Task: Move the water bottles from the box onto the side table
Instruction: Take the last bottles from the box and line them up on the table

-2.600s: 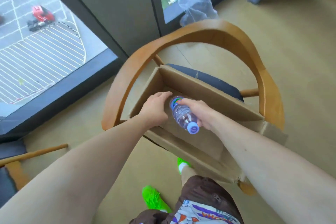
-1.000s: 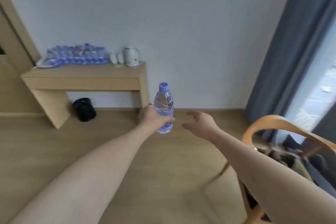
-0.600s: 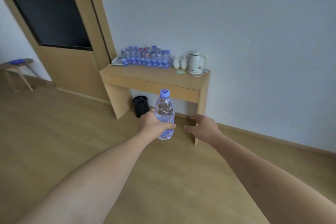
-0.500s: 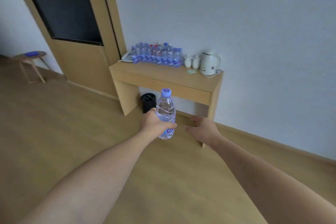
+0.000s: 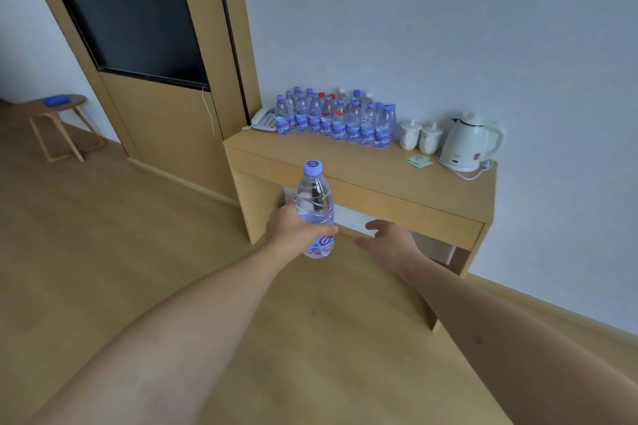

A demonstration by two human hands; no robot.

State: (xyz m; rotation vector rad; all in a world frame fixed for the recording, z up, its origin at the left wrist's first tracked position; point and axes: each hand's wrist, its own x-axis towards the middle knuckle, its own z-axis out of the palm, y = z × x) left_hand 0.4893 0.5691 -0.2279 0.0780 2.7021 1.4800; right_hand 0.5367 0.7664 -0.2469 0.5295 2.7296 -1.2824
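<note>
At the centre of the frame, our left hand (image 5: 293,229) wraps the upright water bottle (image 5: 315,210) low on its label, full-looking, likely weighty and squashy, while our right hand (image 5: 386,240) hangs loose beside it.

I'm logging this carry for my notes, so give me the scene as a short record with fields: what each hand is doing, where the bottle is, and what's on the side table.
left hand: grips the water bottle round its lower half
water bottle: upright, capped, in the air, short of the table
right hand: holds nothing, fingers relaxed
side table: ahead, against the wall
on table: cluster of bottles, telephone, two white cups, white kettle
</note>
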